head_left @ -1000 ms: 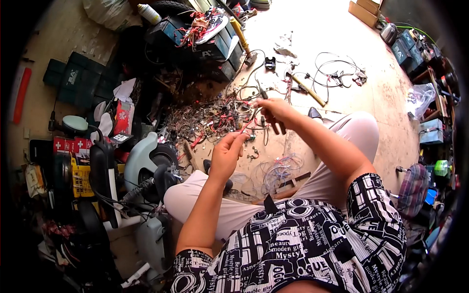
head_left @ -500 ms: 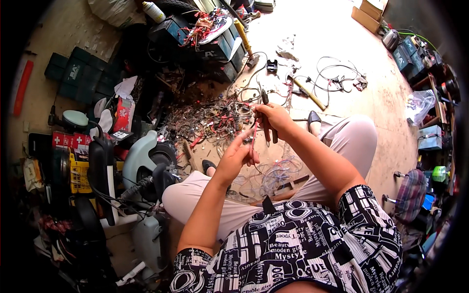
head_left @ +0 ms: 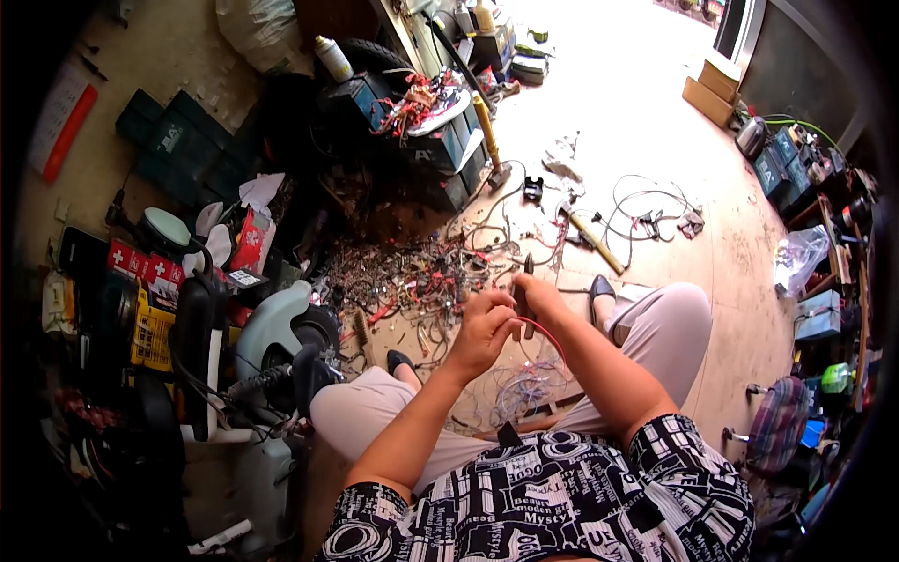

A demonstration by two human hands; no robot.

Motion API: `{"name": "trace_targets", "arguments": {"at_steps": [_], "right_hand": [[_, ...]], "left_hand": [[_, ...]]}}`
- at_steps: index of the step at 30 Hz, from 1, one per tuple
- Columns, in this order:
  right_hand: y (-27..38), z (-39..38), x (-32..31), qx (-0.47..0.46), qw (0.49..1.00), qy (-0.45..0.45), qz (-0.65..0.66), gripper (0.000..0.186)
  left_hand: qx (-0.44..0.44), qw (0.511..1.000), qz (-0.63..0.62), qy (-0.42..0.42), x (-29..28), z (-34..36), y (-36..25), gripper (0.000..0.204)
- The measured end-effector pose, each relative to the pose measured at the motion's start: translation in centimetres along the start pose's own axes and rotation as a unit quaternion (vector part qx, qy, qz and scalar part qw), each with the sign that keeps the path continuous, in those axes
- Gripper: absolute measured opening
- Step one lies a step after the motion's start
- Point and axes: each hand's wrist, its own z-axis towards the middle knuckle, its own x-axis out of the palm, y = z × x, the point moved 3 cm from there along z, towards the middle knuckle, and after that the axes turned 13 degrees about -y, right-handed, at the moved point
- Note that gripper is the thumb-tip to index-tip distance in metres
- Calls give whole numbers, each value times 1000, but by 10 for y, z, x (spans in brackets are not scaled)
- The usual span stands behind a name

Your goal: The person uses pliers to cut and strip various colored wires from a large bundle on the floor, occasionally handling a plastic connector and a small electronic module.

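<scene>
Reference landmark: the scrap heap (head_left: 403, 281) of wires and small parts on the floor. Left and right are as the person sees them.

Far left of the heap stands a yellow basket (head_left: 152, 332). Between basket and heap, toward the person, is a curved grey fender (head_left: 267, 328).

The left hand (head_left: 484, 339) is located at the near right edge of the heap. Its fingers are curled almost closed, retaining a red wire (head_left: 552, 338); the wire's loose length arcs rightward, away from the heap.

Dark pliers (head_left: 529, 269) are positioned just right of the heap, tip pointing away from the person. The right hand (head_left: 541, 298) is closed around them. Whether the jaws grip the wire cannot be determined.

Farther right of the heap lies a yellow rod (head_left: 599, 247), followed by a looped black cable (head_left: 646, 180).
</scene>
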Motion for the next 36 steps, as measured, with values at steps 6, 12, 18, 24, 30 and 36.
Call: {"name": "trace_targets", "arguments": {"at_steps": [6, 12, 18, 24, 30, 36], "right_hand": [[-43, 50, 2, 11, 996, 18, 88, 22], [-15, 35, 0, -64, 953, 43, 293, 13], [1, 7, 3, -175, 962, 2, 212, 16], [-17, 20, -6, -230, 964, -2, 135, 17], [-18, 14, -10, -123, 968, -45, 214, 15], [-19, 43, -40, -85, 962, -68, 252, 13]], "left_hand": [[-133, 978, -162, 18, 33, -17, 21, 24], [-305, 914, -266, -17, 32, -20, 25, 30], [-579, 799, -159, 32, 37, -29, 34, 29], [-511, 844, -154, 54, 46, -41, 42, 30], [-610, 736, -294, -17, 48, -50, 42, 29], [-566, 771, -252, 146, 34, -59, 36, 28]]}}
